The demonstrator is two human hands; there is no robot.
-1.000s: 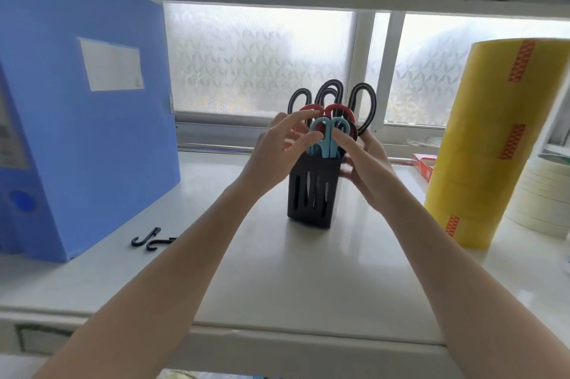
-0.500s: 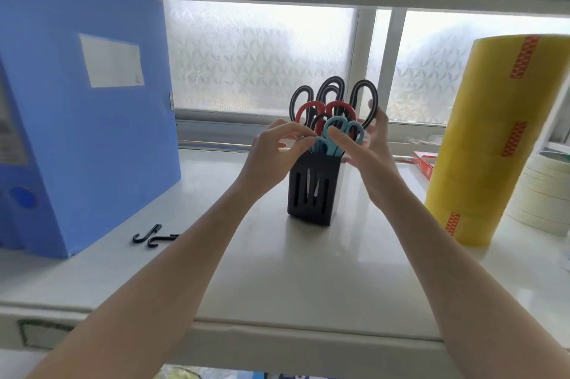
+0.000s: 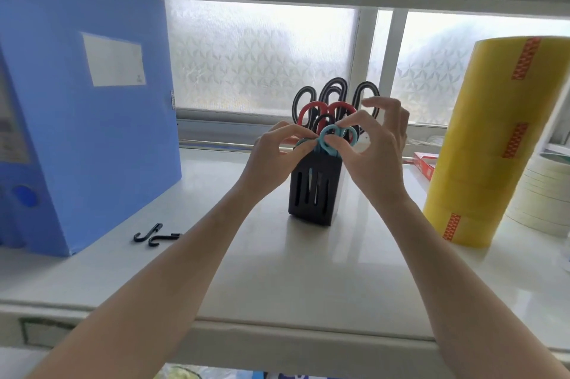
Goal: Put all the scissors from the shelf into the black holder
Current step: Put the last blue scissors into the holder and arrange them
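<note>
A black slotted holder [image 3: 314, 190] stands upright on the white shelf [image 3: 277, 270], near the middle. Several scissors stick out of its top: black-handled ones [image 3: 334, 91] at the back, red-handled ones [image 3: 310, 110] in the middle, and a teal pair [image 3: 327, 139] at the front. My left hand [image 3: 274, 159] pinches the teal pair's left side with thumb and forefinger. My right hand [image 3: 374, 150] pinches its right handle loop, the other fingers spread upward. The blades are hidden inside the holder.
A large blue file box [image 3: 80, 119] stands at the left. Two small black hooks [image 3: 154, 235] lie beside it. A tall stack of yellow tape rolls [image 3: 493, 138] and white tape rolls [image 3: 543, 193] stand at the right, with a red box [image 3: 427, 164] behind.
Both hands stayed at the teal scissors' handles. My right hand came forward from behind the holder and now pinches the right handle loop; the teal pair sits slightly lower.
</note>
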